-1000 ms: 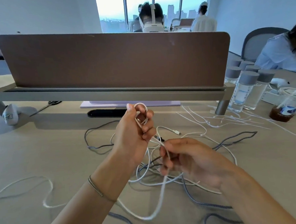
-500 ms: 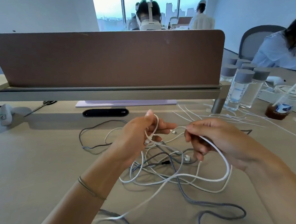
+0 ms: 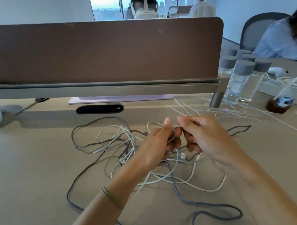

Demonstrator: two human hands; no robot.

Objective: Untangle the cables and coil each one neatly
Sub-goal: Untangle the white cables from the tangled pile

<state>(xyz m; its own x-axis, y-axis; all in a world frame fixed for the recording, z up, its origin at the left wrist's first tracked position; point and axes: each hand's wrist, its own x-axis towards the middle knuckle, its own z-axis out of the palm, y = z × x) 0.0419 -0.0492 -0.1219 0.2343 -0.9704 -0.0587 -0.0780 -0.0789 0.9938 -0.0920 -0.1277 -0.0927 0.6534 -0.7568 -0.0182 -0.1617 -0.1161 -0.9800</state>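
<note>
A tangle of white cables (image 3: 166, 178) and grey braided cables (image 3: 207, 204) lies spread on the beige desk (image 3: 35, 170). My left hand (image 3: 156, 144) holds a small loop of white cable, thumb up, fingers curled round it. My right hand (image 3: 202, 135) pinches the same white cable right beside the left thumb, just above the heap. The two hands nearly touch. A white plug (image 3: 182, 156) shows below them. The cable inside the hands is hidden.
A brown divider panel (image 3: 105, 51) on a metal rail closes off the back. Several clear bottles (image 3: 237, 83) stand at the right, with white cable ties (image 3: 230, 111) and a brown cup (image 3: 278, 105) nearby. A black slot (image 3: 99, 109) lies ahead. A person sits far right.
My right hand rose from low near the heap and came in next to my left hand, drawing white cable along. My left hand dropped slightly while keeping its loop.
</note>
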